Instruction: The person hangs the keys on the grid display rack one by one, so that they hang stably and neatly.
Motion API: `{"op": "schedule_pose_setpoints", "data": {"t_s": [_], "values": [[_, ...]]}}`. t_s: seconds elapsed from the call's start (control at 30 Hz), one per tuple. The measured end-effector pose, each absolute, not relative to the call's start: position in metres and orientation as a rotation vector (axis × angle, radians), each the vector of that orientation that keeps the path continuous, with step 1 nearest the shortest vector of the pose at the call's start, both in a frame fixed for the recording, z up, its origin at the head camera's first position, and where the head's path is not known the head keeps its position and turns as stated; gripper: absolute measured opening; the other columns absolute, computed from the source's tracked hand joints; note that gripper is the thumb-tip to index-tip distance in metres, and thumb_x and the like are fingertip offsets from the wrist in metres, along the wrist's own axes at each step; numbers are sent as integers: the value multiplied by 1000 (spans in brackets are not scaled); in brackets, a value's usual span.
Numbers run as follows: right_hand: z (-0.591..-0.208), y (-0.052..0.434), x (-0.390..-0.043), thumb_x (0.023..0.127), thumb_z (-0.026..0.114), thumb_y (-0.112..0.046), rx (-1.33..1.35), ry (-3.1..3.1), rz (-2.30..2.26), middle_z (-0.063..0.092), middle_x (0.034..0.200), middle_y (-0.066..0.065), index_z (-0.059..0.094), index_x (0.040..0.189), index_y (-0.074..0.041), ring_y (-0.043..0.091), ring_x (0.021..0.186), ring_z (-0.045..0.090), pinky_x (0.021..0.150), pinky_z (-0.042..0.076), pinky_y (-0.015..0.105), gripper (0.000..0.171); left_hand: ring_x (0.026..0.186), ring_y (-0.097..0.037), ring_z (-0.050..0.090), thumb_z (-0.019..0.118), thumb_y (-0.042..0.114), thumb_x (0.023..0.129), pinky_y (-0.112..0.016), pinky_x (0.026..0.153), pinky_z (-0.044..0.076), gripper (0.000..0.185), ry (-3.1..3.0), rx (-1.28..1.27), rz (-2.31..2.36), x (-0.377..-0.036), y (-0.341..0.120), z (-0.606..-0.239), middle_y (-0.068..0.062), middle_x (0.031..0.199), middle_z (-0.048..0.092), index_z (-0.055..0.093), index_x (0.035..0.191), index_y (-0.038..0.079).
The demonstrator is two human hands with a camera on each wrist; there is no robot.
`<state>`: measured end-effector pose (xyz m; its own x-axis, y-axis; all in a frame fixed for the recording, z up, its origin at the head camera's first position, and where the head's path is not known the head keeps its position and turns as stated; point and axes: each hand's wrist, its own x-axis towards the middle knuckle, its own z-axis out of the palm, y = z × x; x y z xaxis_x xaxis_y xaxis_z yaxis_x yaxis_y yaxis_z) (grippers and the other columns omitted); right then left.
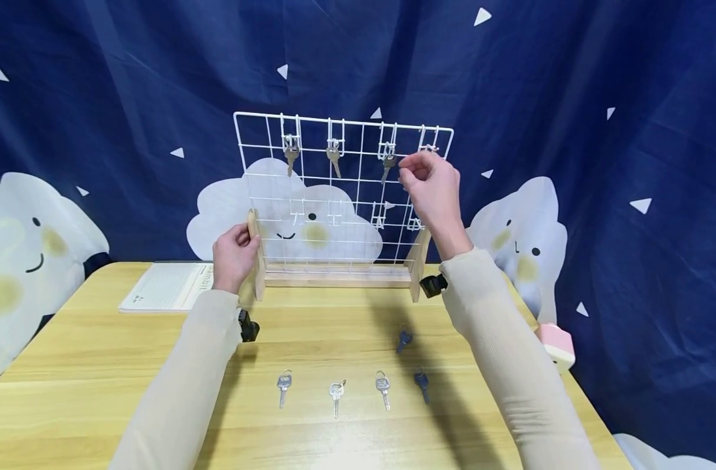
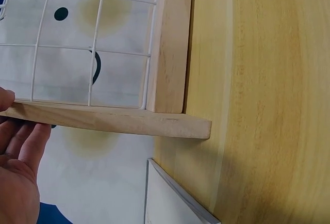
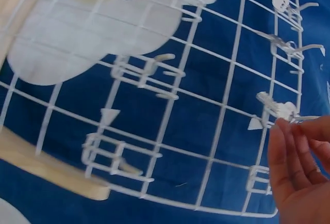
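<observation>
Head view. We see a white wire grid (image 1: 342,189) standing in a wooden frame (image 1: 337,277) at the far side of the tabletop (image 1: 99,365). Our left hand (image 1: 234,254) grips the frame's left post, fingers curled round the wood. Our right hand (image 1: 431,189) is raised to the upper right of the grid, its fingertips pinched together at the third hanging key (image 1: 388,163); whether they actually clasp the key or its hook we cannot tell. Two further keys (image 1: 291,156) hang left of it along the grid's top row. In front of the grid, five loose keys (image 1: 337,391) lie on the tabletop: three silver ones and two with dark heads. A sheet of paper (image 1: 164,287) lies to the left of the grid.

Left wrist view. Our left hand (image 2: 18,172) lies against the wooden frame (image 2: 170,43), with the fingers behind the foot bar and the thumb tip in front.

Right wrist view. Our right hand (image 3: 299,167) shows its fingertips (image 3: 282,128) closed at a hanging key (image 3: 276,108) on the wire grid (image 3: 175,110); empty hooks (image 3: 154,69) sit lower on the grid.
</observation>
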<state>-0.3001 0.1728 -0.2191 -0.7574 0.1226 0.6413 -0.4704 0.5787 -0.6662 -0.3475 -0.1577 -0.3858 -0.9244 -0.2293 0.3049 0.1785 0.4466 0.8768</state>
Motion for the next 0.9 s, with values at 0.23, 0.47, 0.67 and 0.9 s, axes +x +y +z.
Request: {"op": "schedule_pose_setpoints", "data": {"t_s": [0.23, 0.47, 0.67, 0.9], "values": [[-261, 196, -280, 93, 64, -6, 405, -2257, 1129, 69, 87, 6, 71, 101, -4, 15, 75, 62, 65, 48, 22, 11, 117, -28, 60, 61, 12, 96, -34, 98, 50, 36, -2316, 56, -1460, -347, -157, -388, -19, 125, 63, 61, 130, -1], [-295, 216, -263, 94, 64, -8, 484, -2470, 1016, 68, 92, 5, 71, 101, -4, 18, 79, 60, 71, 51, 32, 11, 117, -28, 60, 62, 10, 96, -33, 97, 50, 35, -2291, 47, -1495, -349, -155, -389, -20, 125, 62, 62, 129, -1], [-320, 229, -251, 92, 66, -6, 516, -2607, 996, 67, 96, 5, 71, 99, -4, 20, 83, 63, 74, 56, 34, 8, 116, -28, 60, 62, 8, 95, -32, 97, 50, 36, -2269, 33, -1503, -348, -154, -388, -21, 125, 62, 61, 129, -3], [-352, 236, -241, 91, 65, 1, 532, -2736, 1106, 68, 101, 11, 68, 102, 0, 25, 94, 66, 83, 58, 36, 12, 118, -27, 59, 62, 9, 96, -31, 98, 49, 37, -2286, 39, -1495, -349, -155, -388, -21, 128, 60, 59, 131, -3]]}}
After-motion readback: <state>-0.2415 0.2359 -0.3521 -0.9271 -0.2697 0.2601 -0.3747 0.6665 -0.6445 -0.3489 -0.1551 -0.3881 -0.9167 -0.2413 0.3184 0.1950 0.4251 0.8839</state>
